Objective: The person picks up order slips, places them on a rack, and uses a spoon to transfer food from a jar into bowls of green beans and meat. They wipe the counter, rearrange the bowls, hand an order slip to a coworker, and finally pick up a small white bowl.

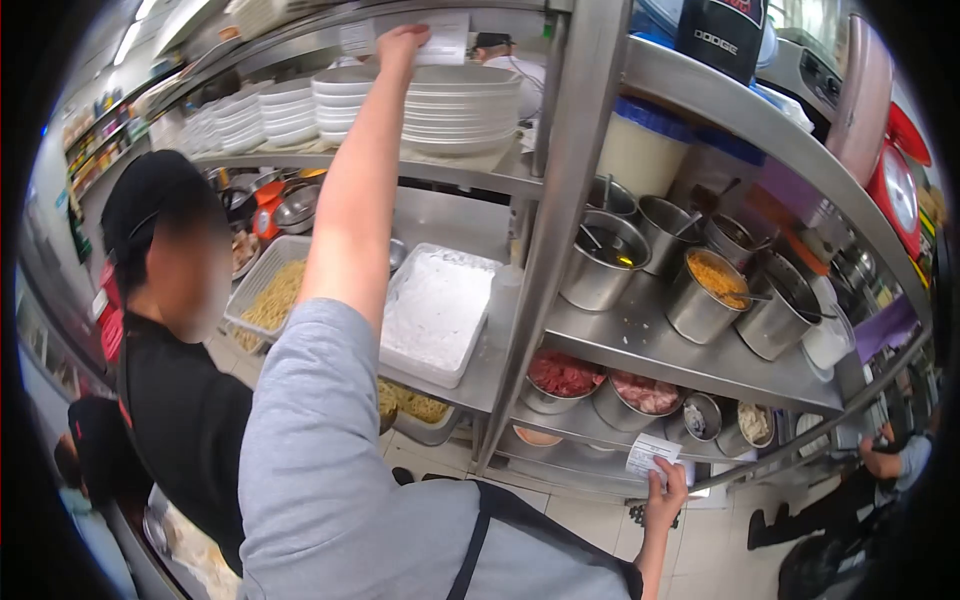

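My left arm in a grey sleeve reaches up across the view. At its end my left hand (pixel 402 48) is closed at the edge of a white paper slip (pixel 447 42), in front of the upper shelf's rail. Stacked white plates (pixel 460 105) stand just below that hand. Lower right, my right hand (pixel 665 497) pinches a small printed slip (pixel 651 455) between thumb and fingers. Behind this slip are metal pots of red meat (pixel 565 373) and pale pink meat (pixel 645 390) on a lower shelf.
A person in black (pixel 180 400) stands close at my left. The steel post (pixel 560 190) divides the shelving. Metal pots, one with orange contents (pixel 715 275), line the right shelf. A white floury tray (pixel 435 315) and noodle basket (pixel 270 295) sit below the plates. Another person (pixel 890 465) is far right.
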Demonstrator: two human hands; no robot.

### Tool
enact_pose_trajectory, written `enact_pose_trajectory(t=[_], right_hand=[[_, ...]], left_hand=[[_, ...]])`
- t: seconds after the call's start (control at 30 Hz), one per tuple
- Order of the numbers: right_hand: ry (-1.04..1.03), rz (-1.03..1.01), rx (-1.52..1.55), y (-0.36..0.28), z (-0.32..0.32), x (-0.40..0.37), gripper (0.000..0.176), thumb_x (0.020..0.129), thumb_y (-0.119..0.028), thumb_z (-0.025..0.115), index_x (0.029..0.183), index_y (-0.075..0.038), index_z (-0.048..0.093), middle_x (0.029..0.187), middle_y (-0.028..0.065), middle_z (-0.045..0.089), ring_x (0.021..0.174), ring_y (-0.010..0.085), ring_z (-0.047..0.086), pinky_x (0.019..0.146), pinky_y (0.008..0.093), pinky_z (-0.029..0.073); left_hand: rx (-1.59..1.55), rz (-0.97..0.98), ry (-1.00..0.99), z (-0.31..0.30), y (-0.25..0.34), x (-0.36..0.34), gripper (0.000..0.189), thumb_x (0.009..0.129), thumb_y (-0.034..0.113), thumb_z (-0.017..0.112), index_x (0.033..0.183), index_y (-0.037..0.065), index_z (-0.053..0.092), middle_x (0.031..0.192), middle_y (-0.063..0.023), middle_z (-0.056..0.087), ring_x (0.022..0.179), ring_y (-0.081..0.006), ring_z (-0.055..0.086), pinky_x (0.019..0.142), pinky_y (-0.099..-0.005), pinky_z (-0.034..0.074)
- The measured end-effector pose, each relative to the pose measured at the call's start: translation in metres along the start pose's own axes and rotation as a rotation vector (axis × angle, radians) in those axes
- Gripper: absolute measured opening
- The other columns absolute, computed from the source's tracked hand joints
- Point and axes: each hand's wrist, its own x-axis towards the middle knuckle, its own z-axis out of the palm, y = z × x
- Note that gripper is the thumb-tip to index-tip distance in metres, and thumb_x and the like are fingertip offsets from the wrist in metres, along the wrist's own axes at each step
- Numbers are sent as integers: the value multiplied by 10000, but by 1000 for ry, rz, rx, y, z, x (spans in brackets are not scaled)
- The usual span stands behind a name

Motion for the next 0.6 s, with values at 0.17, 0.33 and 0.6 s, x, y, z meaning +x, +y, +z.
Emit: enact_pose_trajectory(t=[0.17, 0.33, 0.6], right_hand=[[119, 77, -89, 5, -21, 0, 226, 685, 17, 583, 904, -30, 612, 702, 4, 445, 619, 99, 369, 527, 221, 264], [235, 34, -125, -34, -50, 29, 201, 680, 49, 563, 867, -6, 611, 719, 92, 518, 674, 217, 488, 593, 277, 369], [568, 49, 8, -57, -142, 12, 245, 750, -32, 573, 993, -16, 605, 796, 18, 451, 657, 96, 400, 555, 201, 318]], left_hand=[[223, -61, -70, 1, -23, 30, 230, 658, 21, 606, 878, 49, 666, 806, -61, 636, 754, -144, 553, 697, -243, 421], [397, 86, 101, 14, -22, 52, 198, 695, 149, 567, 855, 122, 681, 807, -39, 649, 726, -130, 553, 666, -271, 421], [-89, 427, 176, 14, 22, -38, 218, 741, 83, 635, 930, -20, 596, 842, -107, 614, 722, -172, 578, 604, -264, 471]])
